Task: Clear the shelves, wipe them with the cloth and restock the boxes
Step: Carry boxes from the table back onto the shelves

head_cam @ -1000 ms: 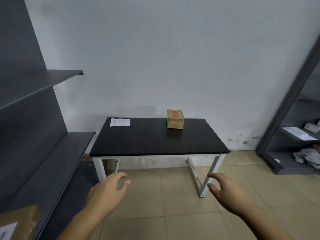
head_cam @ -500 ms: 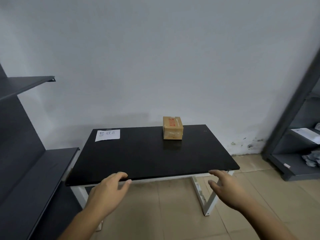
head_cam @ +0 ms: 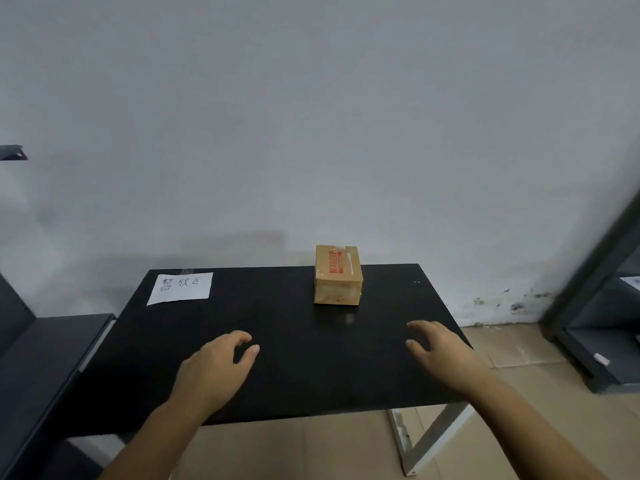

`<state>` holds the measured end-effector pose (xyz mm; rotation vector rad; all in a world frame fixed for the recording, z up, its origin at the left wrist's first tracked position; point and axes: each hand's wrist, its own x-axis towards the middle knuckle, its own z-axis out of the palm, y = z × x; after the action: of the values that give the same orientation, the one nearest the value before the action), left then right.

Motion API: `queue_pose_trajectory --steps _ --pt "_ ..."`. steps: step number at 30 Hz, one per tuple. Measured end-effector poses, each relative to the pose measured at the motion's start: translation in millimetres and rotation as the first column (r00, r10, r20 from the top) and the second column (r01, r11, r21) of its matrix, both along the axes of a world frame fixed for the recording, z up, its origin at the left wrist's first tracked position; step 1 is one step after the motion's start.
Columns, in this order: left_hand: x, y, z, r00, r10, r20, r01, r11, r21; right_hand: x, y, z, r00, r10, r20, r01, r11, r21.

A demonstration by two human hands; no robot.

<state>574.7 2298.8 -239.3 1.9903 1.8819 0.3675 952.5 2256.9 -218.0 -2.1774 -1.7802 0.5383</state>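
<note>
Wall (head_cam: 311, 116): pale grey, far beyond both hands.
Table (head_cam: 277, 341): black top, directly beneath both hands.
Left shelf (head_cam: 52, 358): dark, low, off to the outer side of the left hand.
Right shelf unit (head_cam: 595, 271): dark frame, well out past the right hand.
Left hand (head_cam: 214, 372): over the table, fingers loosely curved, holding nothing.
Right hand (head_cam: 440, 355): over the table's right edge, fingers spread and relaxed, holding nothing.
Box (head_cam: 337, 275): brown cardboard with red print, on the table beyond the hands, between them, touching neither.
Paper (head_cam: 180, 288): white handwritten sheet, ahead of the left hand at the table's far corner.

Black table (head_cam: 277, 375) with cardboard box (head_cam: 338, 276), paper note (head_cam: 181, 287).
</note>
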Motion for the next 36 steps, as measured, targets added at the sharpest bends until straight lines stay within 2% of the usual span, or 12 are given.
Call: queue_pose_trajectory --steps 8,14,18,22,25,28,32,36 --pt "37.8 133.3 -24.6 0.998 -0.038 0.058 0.038 0.999 0.003 24.9 132.3 -18.7 1.0 -0.006 0.021 0.007 0.999 -0.036" --pt "59.5 242.8 -41.7 0.994 -0.061 0.092 0.062 0.998 -0.009 26.2 236.5 -36.4 0.998 -0.058 -0.027 0.055 0.995 -0.078" --pt "82.8 303.2 -50.9 0.988 -0.054 0.145 0.053 0.998 0.016 29.1 293.2 -47.9 0.993 -0.09 -0.08 0.086 0.995 -0.053" --pt "109.6 347.1 -70.5 0.961 0.006 0.276 0.005 0.999 -0.04 31.1 338.6 -65.9 0.965 -0.124 -0.229 0.116 0.992 -0.048" --pt "129.0 377.6 -89.0 0.895 0.09 0.437 -0.039 0.991 -0.125 37.0 368.9 -86.2 0.932 -0.153 -0.328 0.144 0.988 -0.052" --pt "148.3 398.1 -108.9 0.826 0.186 0.532 -0.084 0.974 -0.211 44.6 392.8 -110.4 0.893 -0.19 -0.408 0.172 0.982 -0.079" --pt "172.2 423.0 -136.2 0.763 0.301 0.572 -0.144 0.942 -0.303 53.7 422.7 -140.3 0.817 -0.253 -0.518 0.218 0.967 -0.129" --pt "192.7 442.1 -165.4 0.754 0.36 0.549 -0.154 0.91 -0.385 59.9 445.0 -175.2 0.771 -0.311 -0.556 0.225 0.949 -0.219"
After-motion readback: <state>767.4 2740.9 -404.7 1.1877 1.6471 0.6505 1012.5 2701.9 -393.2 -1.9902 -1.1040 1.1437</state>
